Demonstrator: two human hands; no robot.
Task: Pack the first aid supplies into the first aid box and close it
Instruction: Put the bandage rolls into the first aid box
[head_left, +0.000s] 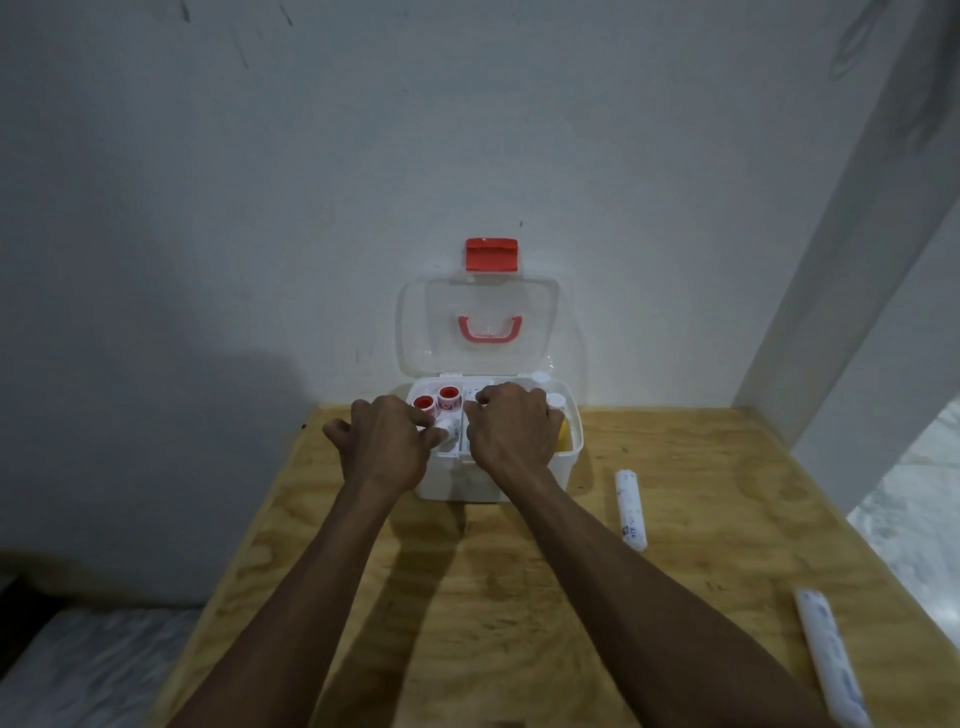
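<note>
- Head view: left hand (382, 441) fingers closed around a small white item inside the box (519, 478); right hand (511, 426) curled, grip unclear.
- Risk: two rolls (630, 509) on the bench (519, 597) stay forgotten, or jam the lid (478, 325).

Both bare forearms stretch forward, nearly parallel. The left hand (382, 441) is palm down with fingers curled under. The right hand (511, 428) is likewise knuckles up, fingers bent.

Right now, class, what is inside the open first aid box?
Inside the first aid box: two red-cored tape rolls, a white-capped bottle, something yellow. The left hand and right hand cover the rest.
</note>
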